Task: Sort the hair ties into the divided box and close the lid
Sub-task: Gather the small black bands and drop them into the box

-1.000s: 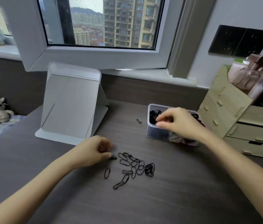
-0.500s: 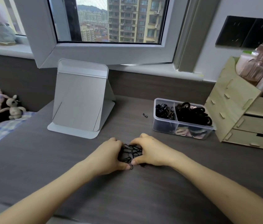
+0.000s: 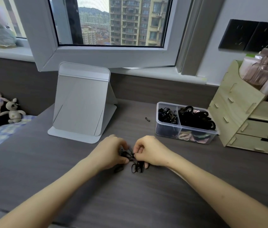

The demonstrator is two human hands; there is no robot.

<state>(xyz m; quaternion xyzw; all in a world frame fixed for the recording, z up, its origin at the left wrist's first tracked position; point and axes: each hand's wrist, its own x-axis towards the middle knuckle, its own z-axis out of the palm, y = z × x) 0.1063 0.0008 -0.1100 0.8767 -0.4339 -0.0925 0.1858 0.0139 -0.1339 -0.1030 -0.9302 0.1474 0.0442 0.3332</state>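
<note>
we're mid-gather: left hand (image 3: 109, 151) and right hand (image 3: 148, 150) both pinch the small black hair ties (image 3: 135, 167) on the desk (image 3: 47, 162), next lift them into the divided box (image 3: 186, 129), lid unseen.

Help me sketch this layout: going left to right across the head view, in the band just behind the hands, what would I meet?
Stuffed toys → grey folding stand → stray hair tie → divided box → wooden organizer.
</note>
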